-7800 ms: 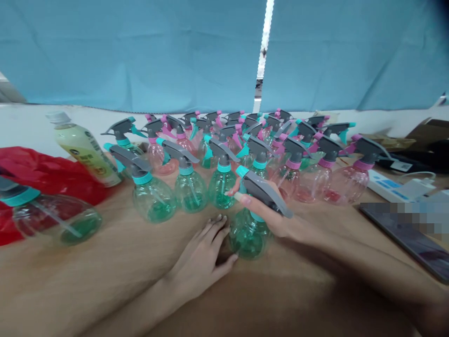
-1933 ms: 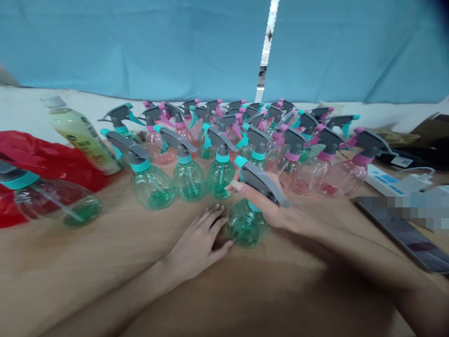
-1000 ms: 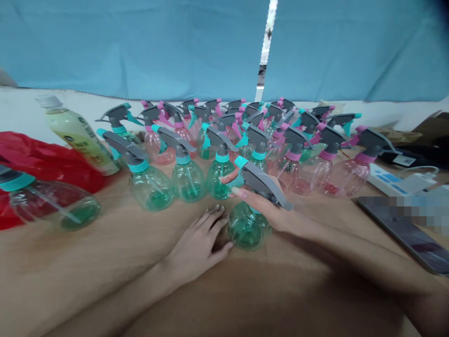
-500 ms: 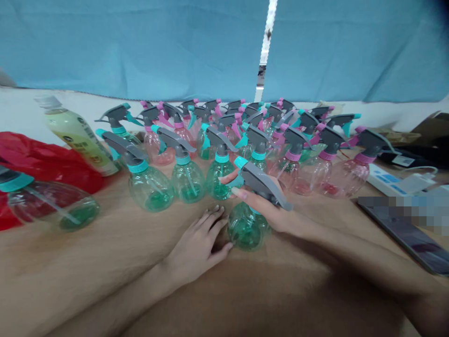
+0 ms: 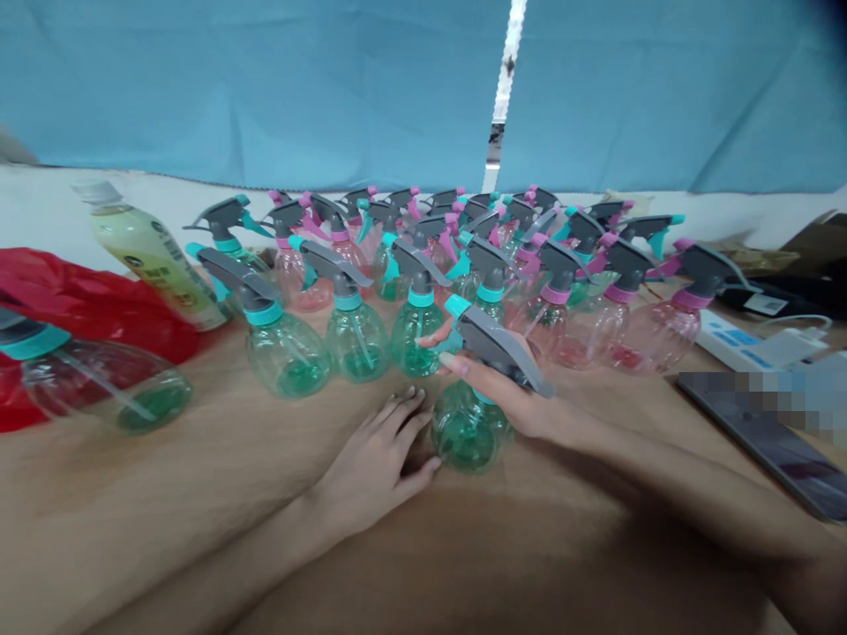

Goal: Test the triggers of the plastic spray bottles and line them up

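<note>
A clear green spray bottle [image 5: 468,434] with a grey and teal trigger head stands upright near the middle of the table. My right hand [image 5: 506,388] is closed around its neck, just under the trigger head. To the left, my left hand [image 5: 378,454] lies flat on the table with its fingers spread; its thumb tip is close beside the bottle's base, and I cannot tell whether they touch. Right behind stand other green spray bottles [image 5: 358,346] with teal collars, and pink spray bottles [image 5: 595,331] with pink collars are at the right.
Several more spray bottles crowd the back. On the left are a tilted green spray bottle [image 5: 109,388], a red plastic bag [image 5: 99,300] and a tall labelled bottle [image 5: 155,256]. A phone [image 5: 760,441] and a white power strip [image 5: 734,339] lie on the right. Blue cloth [image 5: 331,97] hangs behind.
The whole view has shifted very slightly. Both hands and the held spray bottle keep the same places on the table.
</note>
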